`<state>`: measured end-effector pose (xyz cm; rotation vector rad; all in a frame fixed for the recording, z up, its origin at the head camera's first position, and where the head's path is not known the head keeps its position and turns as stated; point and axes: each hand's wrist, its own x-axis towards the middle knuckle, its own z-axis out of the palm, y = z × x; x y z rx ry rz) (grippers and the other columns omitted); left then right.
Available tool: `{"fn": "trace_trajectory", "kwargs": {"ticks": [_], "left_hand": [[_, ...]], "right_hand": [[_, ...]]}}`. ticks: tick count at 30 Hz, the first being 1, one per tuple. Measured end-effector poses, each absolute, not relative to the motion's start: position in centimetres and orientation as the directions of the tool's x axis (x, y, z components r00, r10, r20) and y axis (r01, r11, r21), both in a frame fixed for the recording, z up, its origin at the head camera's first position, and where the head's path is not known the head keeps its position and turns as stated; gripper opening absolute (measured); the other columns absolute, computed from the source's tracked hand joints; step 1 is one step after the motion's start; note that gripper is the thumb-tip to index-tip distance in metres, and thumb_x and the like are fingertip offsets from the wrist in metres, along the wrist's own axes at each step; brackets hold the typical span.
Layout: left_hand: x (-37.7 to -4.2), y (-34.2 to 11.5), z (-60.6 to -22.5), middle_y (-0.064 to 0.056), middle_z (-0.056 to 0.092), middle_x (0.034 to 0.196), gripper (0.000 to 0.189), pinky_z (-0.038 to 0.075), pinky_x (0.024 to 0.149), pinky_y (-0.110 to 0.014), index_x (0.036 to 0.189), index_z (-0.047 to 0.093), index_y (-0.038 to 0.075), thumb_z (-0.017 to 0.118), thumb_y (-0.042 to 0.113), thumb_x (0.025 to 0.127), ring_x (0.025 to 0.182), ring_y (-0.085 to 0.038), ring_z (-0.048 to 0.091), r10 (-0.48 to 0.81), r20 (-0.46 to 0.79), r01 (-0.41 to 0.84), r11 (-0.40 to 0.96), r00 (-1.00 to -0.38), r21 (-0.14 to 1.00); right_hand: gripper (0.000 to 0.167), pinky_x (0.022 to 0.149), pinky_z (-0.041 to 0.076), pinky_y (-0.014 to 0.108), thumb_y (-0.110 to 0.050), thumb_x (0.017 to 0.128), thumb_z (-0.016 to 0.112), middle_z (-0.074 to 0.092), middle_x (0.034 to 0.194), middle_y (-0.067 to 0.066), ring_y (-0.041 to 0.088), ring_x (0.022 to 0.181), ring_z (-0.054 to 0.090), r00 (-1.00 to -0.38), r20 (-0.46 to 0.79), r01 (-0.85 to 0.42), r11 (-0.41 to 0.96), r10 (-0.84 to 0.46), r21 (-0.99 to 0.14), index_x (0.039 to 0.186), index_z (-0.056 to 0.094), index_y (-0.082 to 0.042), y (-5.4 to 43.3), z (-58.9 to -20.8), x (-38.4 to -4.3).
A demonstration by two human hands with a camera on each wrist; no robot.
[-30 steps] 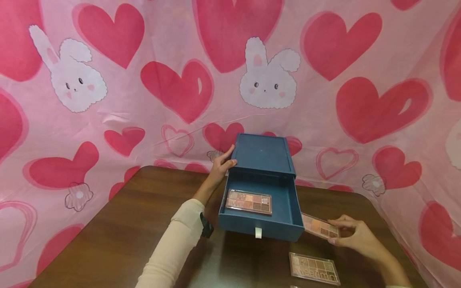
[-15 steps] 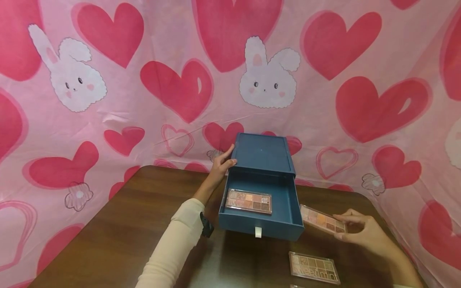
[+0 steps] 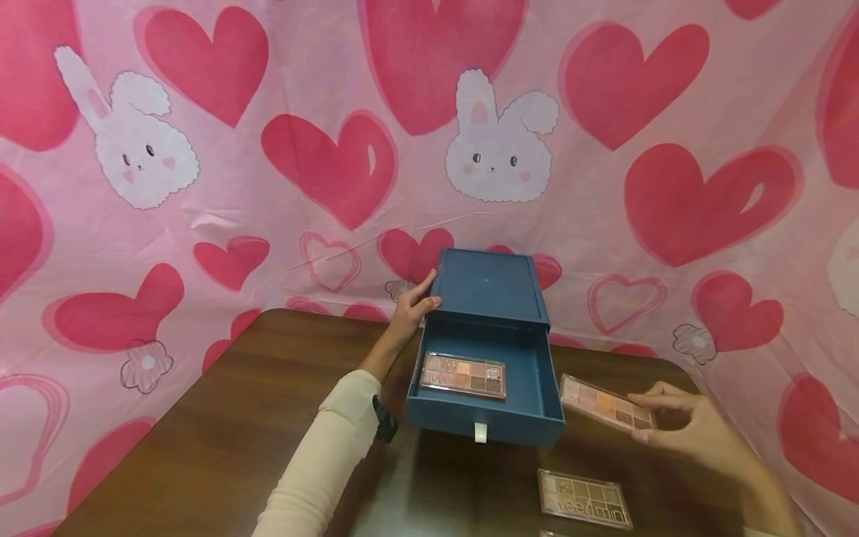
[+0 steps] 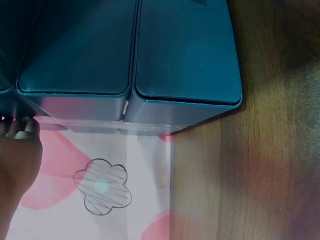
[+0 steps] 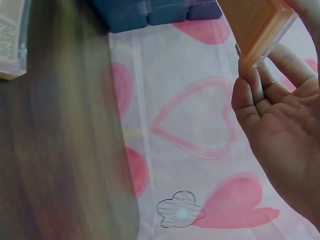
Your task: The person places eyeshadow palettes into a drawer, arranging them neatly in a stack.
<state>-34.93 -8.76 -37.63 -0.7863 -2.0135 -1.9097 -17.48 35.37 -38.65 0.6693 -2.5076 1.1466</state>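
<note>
At lower centre, the first palette (image 3: pixel 463 374) lay inside the pulled-out drawer (image 3: pixel 450 418); not yet in were the second palette (image 3: pixel 606 403), pinched by the right hand (image 3: pixel 691 426) at lower right, and the third palette (image 3: pixel 585 500), on the counter (image 3: pixel 221 432). The left hand (image 3: pixel 409 312) gripped the blue box (image 3: pixel 490 287).

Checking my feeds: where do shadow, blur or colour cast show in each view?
Head: dark shadow on the table under the open drawer; left wrist: dim, bluish-green cast over the drawer unit, table grain soft at the right; right wrist: table smeared by blur, the printed flower crisper, and the palette in the right hand looks orange.
</note>
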Motion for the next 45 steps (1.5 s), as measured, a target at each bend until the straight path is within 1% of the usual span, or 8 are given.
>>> {"fn": "trace_trajectory", "kwargs": {"ticks": [8,18,24,27,31,34,38,45], "left_hand": [[-35.0,-8.8,-37.6,-0.017,0.043,0.16,0.065,0.049,0.092,-0.014,0.154,0.04,0.002,0.053,0.018,0.092,0.097,0.0,0.062,0.2,0.527,0.535,-0.017,-0.826,0.844],[-34.9,-8.6,-37.6,-0.015,0.039,0.163,0.067,0.048,0.097,-0.015,0.154,0.04,0.0,0.054,0.019,0.091,0.102,-0.002,0.062,0.2,0.539,0.547,-0.016,-0.818,0.837],[-34.9,-8.6,-37.6,-0.016,0.04,0.161,0.067,0.046,0.097,-0.013,0.153,0.041,0.001,0.054,0.019,0.091,0.104,0.0,0.06,0.198,0.536,0.544,-0.017,-0.821,0.839],[-34.9,-8.7,-37.6,-0.016,0.042,0.161,0.067,0.047,0.096,-0.012,0.153,0.041,0.001,0.054,0.02,0.091,0.106,-0.006,0.061,0.192,0.532,0.54,-0.013,-0.825,0.842],[-34.8,-8.7,-37.4,-0.015,0.04,0.162,0.067,0.048,0.098,-0.016,0.154,0.04,0.001,0.053,0.021,0.091,0.115,-0.023,0.062,0.199,0.525,0.536,0.003,-0.828,0.844],[-34.8,-8.6,-37.3,-0.015,0.038,0.163,0.068,0.047,0.102,-0.019,0.154,0.039,0.001,0.053,0.02,0.091,0.12,-0.03,0.059,0.203,0.518,0.53,0.009,-0.831,0.848],[-34.8,-8.6,-37.2,-0.014,0.037,0.164,0.068,0.045,0.103,-0.016,0.154,0.039,0.001,0.054,0.02,0.09,0.124,-0.024,0.055,0.201,0.506,0.517,0.001,-0.839,0.856],[-34.6,-8.6,-37.1,-0.014,0.039,0.162,0.065,0.045,0.097,-0.012,0.153,0.041,0.001,0.054,0.017,0.091,0.108,-0.006,0.06,0.192,0.507,0.515,-0.014,-0.84,0.857]], "right_hand": [[0.05,0.08,0.039,0.018,0.018,0.066,0.078,0.063,0.094,-0.007,0.003,0.09,0.05,-0.783,0.519,-0.621,0.491,-0.344,-0.612,0.115,0.072,0.01,35.3,-36.8,-17.3],[0.054,0.094,0.037,0.008,0.018,0.062,0.08,0.065,0.101,-0.008,-0.001,0.101,0.054,-0.743,0.556,-0.661,0.537,-0.373,-0.524,0.115,0.072,0.007,34.7,-34.1,-17.0],[0.056,0.092,0.035,0.011,0.014,0.062,0.082,0.065,0.103,-0.008,0.0,0.102,0.052,-0.749,0.553,-0.652,0.555,-0.365,-0.517,0.116,0.073,0.002,33.7,-32.8,-16.7],[0.055,0.091,0.035,0.012,0.01,0.064,0.084,0.066,0.104,-0.007,0.001,0.101,0.052,-0.76,0.546,-0.638,0.569,-0.354,-0.519,0.117,0.075,-0.004,32.8,-32.3,-16.8],[0.055,0.092,0.034,0.012,0.006,0.066,0.086,0.066,0.106,-0.007,0.0,0.105,0.052,-0.772,0.529,-0.625,0.574,-0.354,-0.529,0.118,0.075,-0.009,31.4,-31.7,-17.2],[0.055,0.094,0.032,0.012,0.003,0.067,0.087,0.065,0.106,-0.008,0.0,0.106,0.051,-0.772,0.521,-0.626,0.574,-0.365,-0.527,0.118,0.076,-0.012,30.5,-31.4,-17.7],[0.054,0.092,0.033,0.014,-0.001,0.067,0.088,0.066,0.104,-0.009,0.001,0.103,0.052,-0.764,0.518,-0.636,0.582,-0.385,-0.507,0.118,0.076,-0.016,29.2,-31.3,-18.4],[0.054,0.084,0.04,0.018,-0.002,0.07,0.088,0.062,0.102,-0.007,0.005,0.096,0.051,-0.734,0.5,-0.679,0.514,-0.46,-0.524,0.122,0.075,-0.011,26.6,-31.1,-19.5]]}}
